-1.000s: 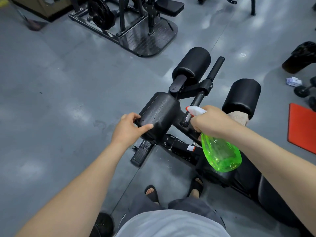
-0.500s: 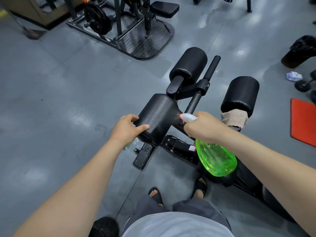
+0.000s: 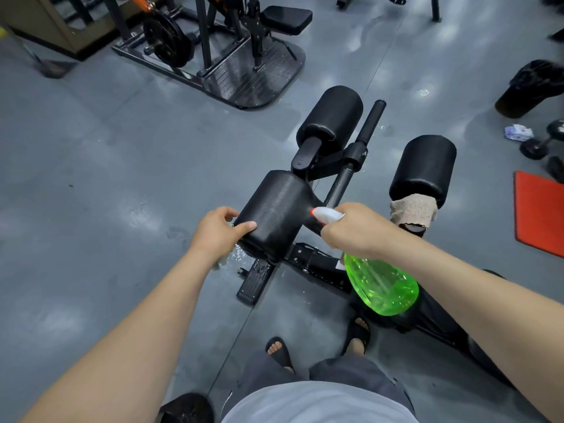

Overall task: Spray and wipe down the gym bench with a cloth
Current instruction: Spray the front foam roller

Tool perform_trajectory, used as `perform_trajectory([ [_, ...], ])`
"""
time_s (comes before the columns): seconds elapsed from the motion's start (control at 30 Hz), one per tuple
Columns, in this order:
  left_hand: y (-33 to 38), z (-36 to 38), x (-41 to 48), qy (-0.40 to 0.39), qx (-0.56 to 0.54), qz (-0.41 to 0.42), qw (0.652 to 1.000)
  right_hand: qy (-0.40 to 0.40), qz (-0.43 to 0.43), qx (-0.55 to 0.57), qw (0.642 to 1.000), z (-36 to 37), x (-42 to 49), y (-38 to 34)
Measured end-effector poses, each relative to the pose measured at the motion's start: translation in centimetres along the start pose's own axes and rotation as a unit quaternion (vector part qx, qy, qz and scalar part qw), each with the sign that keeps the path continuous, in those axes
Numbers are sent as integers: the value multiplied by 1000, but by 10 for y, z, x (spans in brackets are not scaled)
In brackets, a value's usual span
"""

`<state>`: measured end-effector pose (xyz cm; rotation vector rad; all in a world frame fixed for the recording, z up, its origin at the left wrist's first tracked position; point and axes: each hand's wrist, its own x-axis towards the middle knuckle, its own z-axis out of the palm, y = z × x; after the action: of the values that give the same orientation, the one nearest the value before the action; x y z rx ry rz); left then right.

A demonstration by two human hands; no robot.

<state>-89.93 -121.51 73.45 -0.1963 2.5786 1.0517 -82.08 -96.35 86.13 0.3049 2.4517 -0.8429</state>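
Observation:
The black gym bench's leg section fills the middle: a near roller pad (image 3: 276,213), two far roller pads (image 3: 332,117) and a black bar (image 3: 345,178). My left hand (image 3: 218,230) grips the near pad's left end, thumb on top. My right hand (image 3: 354,228) holds a green spray bottle (image 3: 383,285) by its neck, its white nozzle (image 3: 325,215) with a red tip pointing at the near pad's right end. A beige cloth (image 3: 413,210) hangs over the frame below the right far pad. Droplets wet the floor under the near pad.
A weight machine with a plate and steel footplate (image 3: 244,74) stands at the back. At the right lie a red mat (image 3: 540,213), dumbbells (image 3: 540,141) and a crumpled tissue (image 3: 517,132). My sandalled feet (image 3: 317,343) stand beside the bench base on the grey floor.
My right hand has carried the spray bottle left and slightly down, bringing the nozzle close to the near pad. My left hand keeps its grip on the pad's end.

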Motion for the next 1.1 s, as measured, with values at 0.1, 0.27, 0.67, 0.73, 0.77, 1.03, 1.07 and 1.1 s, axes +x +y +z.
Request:
perform_trajectory([
  [0.1, -1, -7, 2, 22, 13, -30, 999, 59, 9, -11, 998, -8, 3, 3],
  [0.27, 4, -2, 0, -13, 9, 10, 1000, 15, 14, -10, 1000, -12, 4, 2],
  [0.67, 8, -1, 4, -43, 18, 17, 999, 55, 22, -8, 998, -6, 12, 7],
  [0.73, 5, -1, 4, -41, 20, 11, 999, 29, 13, -26, 999, -10, 10, 2],
  [0.77, 3, -4, 4, -27, 17, 3, 999, 5, 8, -31, 999, -11, 8, 0],
  [1.03, 12, -1, 7, -48, 19, 20, 998, -86, -14, -25, 996, 7, 0, -4],
  [1.07, 12, -1, 7, -52, 22, 18, 998, -65, -7, -25, 998, 7, 1, -3],
  [1.1, 12, -2, 6, -47, 25, 10, 999, -38, 4, -20, 999, 6, 3, 0],
])
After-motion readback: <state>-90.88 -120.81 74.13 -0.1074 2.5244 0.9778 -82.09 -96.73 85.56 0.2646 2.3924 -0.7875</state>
